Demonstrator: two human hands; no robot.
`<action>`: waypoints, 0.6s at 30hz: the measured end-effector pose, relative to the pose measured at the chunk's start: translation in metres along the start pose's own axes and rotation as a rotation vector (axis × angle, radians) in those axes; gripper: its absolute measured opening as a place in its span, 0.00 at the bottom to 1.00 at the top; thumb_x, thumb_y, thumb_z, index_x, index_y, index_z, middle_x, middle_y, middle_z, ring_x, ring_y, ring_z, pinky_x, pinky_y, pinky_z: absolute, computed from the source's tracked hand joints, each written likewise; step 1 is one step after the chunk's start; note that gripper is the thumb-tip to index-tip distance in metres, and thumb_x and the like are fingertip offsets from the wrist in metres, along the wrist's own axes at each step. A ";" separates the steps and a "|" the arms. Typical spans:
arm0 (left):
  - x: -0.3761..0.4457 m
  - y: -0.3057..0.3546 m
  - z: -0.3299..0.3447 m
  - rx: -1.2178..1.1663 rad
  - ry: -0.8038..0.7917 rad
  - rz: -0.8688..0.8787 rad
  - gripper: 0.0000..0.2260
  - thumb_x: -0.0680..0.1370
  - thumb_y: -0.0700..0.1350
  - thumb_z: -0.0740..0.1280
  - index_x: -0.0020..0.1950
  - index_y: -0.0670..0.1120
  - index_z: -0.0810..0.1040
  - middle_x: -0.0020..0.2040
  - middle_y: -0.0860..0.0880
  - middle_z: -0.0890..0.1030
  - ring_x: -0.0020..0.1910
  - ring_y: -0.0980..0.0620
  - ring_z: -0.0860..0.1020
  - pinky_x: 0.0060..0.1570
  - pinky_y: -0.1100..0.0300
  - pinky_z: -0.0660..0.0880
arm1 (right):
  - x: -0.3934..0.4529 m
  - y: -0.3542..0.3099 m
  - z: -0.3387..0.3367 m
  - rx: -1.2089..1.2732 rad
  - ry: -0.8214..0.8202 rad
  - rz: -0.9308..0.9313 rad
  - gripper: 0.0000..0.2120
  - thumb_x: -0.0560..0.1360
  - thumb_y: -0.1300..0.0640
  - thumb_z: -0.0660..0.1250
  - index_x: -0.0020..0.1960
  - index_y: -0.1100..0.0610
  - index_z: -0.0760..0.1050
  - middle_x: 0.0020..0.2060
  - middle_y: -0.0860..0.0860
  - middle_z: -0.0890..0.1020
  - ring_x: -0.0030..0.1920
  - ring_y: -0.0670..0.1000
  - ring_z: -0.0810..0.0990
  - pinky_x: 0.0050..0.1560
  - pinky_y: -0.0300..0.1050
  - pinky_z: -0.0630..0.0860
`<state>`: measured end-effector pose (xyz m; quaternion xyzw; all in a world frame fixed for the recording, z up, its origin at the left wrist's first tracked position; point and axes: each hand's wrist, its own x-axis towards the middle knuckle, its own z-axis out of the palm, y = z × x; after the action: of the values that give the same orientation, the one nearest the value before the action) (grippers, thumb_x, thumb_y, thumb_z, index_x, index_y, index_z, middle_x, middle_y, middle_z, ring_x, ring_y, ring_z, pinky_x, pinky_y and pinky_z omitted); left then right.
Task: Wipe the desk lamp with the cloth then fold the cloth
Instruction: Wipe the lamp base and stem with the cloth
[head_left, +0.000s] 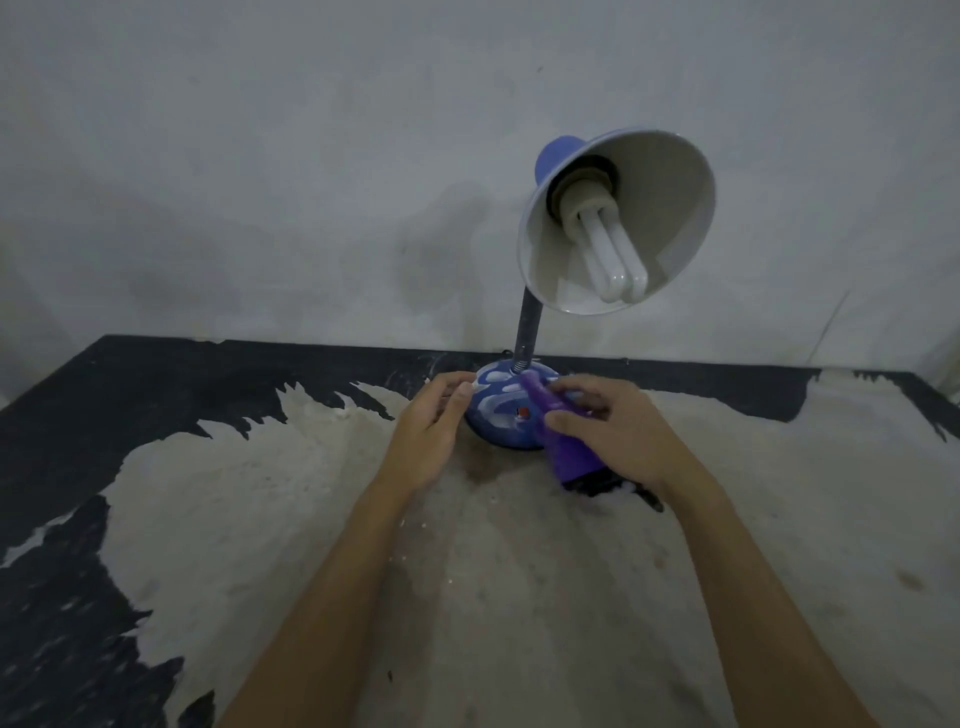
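Head view
Desk lamp (571, 291): stands right of centre, at the far edge of the table, close to the wall.
Base (498, 410): round, blue with pale streaks, a small red switch on its near side.
Neck (527, 332): dark, rising from the base toward the upper right.
Shade (618, 218): blue outside, white inside, tilted toward the camera; a white folded-tube bulb (613, 254) shows within.
Cloth (563, 441): purple, bunched, lying against the right side of the base and hanging down to the table.
Right hand (608, 431): fingers curled round the cloth, pressing it to the base.
Left hand (431, 431): fingers loosely bent, thumb and fingertips touching the base's left side.
Table (260, 519): black surface, worn pale across the middle.
Wall (260, 156): grey, stained, filling the upper frame.
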<state>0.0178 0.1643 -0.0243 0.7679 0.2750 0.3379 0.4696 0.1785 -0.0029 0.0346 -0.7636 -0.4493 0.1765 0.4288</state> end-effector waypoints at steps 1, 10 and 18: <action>0.000 0.000 -0.001 0.004 0.002 0.000 0.14 0.85 0.54 0.58 0.66 0.53 0.78 0.60 0.56 0.81 0.57 0.70 0.76 0.49 0.80 0.71 | 0.001 -0.001 -0.008 -0.053 0.080 0.001 0.15 0.74 0.49 0.74 0.59 0.40 0.78 0.54 0.48 0.82 0.49 0.46 0.81 0.44 0.41 0.80; 0.003 -0.002 0.001 0.001 0.007 -0.025 0.14 0.86 0.54 0.56 0.66 0.54 0.77 0.63 0.54 0.80 0.62 0.58 0.78 0.60 0.58 0.77 | 0.006 -0.001 0.016 -0.373 -0.004 0.005 0.16 0.73 0.46 0.74 0.59 0.45 0.79 0.48 0.47 0.78 0.43 0.45 0.76 0.36 0.32 0.69; 0.003 -0.004 0.000 -0.111 -0.010 -0.052 0.13 0.86 0.54 0.55 0.62 0.57 0.79 0.61 0.52 0.81 0.62 0.53 0.79 0.65 0.47 0.76 | 0.007 -0.014 0.063 -0.258 -0.075 -0.094 0.22 0.76 0.45 0.71 0.69 0.48 0.77 0.60 0.49 0.83 0.53 0.46 0.78 0.49 0.36 0.70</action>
<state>0.0194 0.1678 -0.0273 0.7348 0.2733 0.3366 0.5215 0.1333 0.0374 0.0113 -0.7833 -0.5193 0.1256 0.3179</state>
